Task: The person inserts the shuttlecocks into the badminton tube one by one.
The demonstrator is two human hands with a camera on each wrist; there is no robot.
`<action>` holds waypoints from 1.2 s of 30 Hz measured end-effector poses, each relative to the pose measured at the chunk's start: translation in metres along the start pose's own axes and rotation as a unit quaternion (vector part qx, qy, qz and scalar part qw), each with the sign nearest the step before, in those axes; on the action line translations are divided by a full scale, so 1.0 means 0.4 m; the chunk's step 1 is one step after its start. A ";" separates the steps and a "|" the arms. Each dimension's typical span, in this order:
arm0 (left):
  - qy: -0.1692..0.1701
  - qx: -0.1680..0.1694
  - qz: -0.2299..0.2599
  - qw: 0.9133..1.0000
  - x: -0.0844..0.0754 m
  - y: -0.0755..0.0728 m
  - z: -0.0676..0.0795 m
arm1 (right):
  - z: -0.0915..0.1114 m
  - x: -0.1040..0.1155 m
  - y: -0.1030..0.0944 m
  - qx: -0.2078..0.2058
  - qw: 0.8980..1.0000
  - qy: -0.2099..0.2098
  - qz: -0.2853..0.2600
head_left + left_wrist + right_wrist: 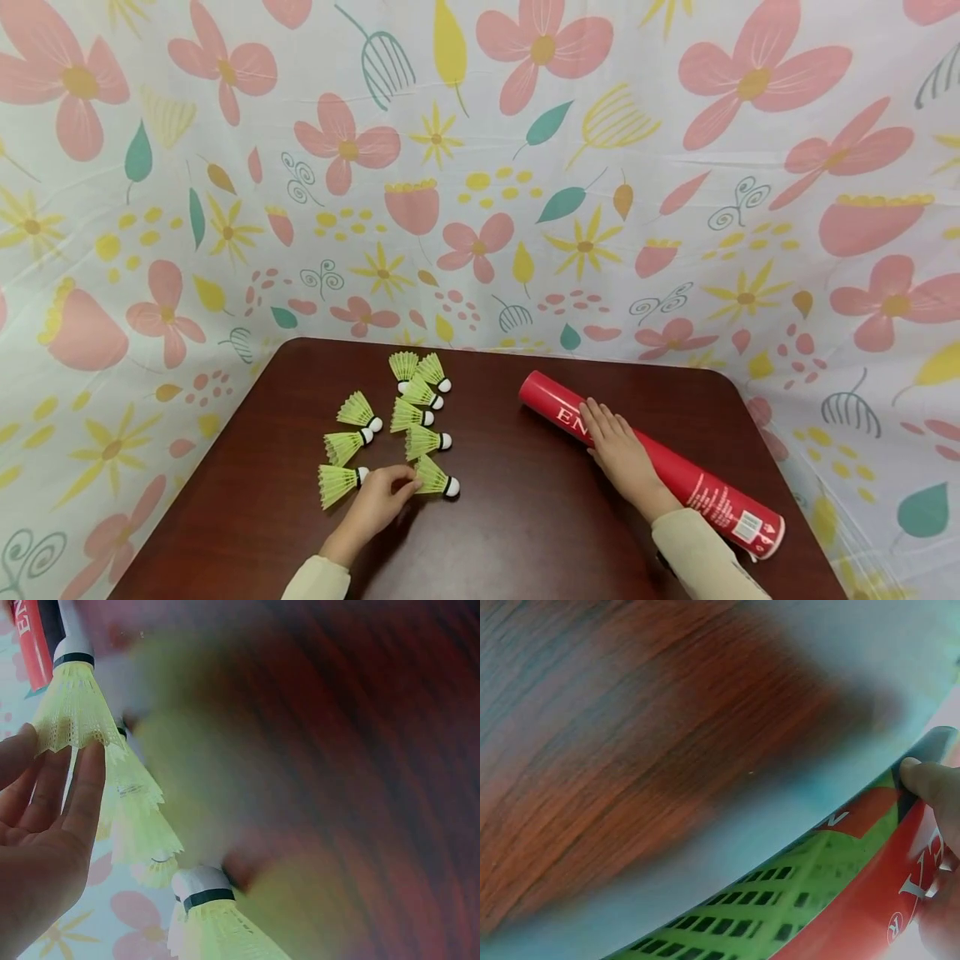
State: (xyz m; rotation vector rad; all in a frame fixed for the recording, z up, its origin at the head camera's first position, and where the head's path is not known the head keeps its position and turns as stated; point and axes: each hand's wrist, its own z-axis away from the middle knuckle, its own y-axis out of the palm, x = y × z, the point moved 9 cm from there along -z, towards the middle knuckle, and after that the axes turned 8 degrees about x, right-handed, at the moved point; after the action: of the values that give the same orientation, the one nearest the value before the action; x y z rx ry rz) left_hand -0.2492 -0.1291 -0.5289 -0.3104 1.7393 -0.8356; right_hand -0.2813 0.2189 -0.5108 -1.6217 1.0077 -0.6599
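My left hand pinches the feathered skirt of a yellow-green shuttlecock between thumb and fingers. Its white cork with a black band points right, away from the hand. In the left wrist view, the thumb and fingertips hold the skirt's rim of this shuttlecock. My right hand rests on a long red tube with white lettering, its fingers fairly straight along the top. The right wrist view shows the thumb against the side of the tube, beside a green printed panel.
Several more shuttlecocks form a column beyond the held one. Three others lie to its left, near my left wrist. All lie on a dark brown wooden table. A flower-patterned cloth hangs behind the table and along its sides.
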 end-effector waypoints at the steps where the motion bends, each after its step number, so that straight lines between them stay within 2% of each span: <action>1: 0.004 -0.003 0.001 1.000 -0.003 -0.002 0.000 | 0.000 0.002 -0.002 -0.001 1.000 -0.001 -0.001; 4: 0.010 -0.011 0.013 1.000 -0.008 -0.010 -0.002 | -0.003 0.009 -0.010 -0.007 1.000 -0.005 -0.004; 15: -0.009 -0.044 0.033 0.998 -0.013 -0.052 -0.009 | -0.015 0.046 -0.048 -0.020 1.000 -0.020 0.014; 21: 0.000 -0.074 0.030 0.997 -0.024 -0.084 -0.027 | -0.021 0.063 -0.074 -0.020 1.000 -0.022 0.007; 25: 0.001 -0.089 0.045 0.995 -0.028 -0.101 -0.038 | -0.027 0.085 -0.090 -0.025 0.999 -0.032 -0.002; 32: 0.010 -0.109 0.058 0.992 -0.044 -0.129 -0.058 | -0.036 0.117 -0.101 -0.028 0.998 -0.049 0.004; 36: 0.004 -0.118 0.073 0.990 -0.050 -0.146 -0.069 | -0.037 0.128 -0.102 -0.030 0.998 -0.055 0.010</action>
State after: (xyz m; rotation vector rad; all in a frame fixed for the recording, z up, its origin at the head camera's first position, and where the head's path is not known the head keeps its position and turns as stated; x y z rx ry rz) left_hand -0.2797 -0.1486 -0.4715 -0.3331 1.8472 -0.5266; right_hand -0.2572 0.1705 -0.4711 -1.6799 0.9695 -0.5246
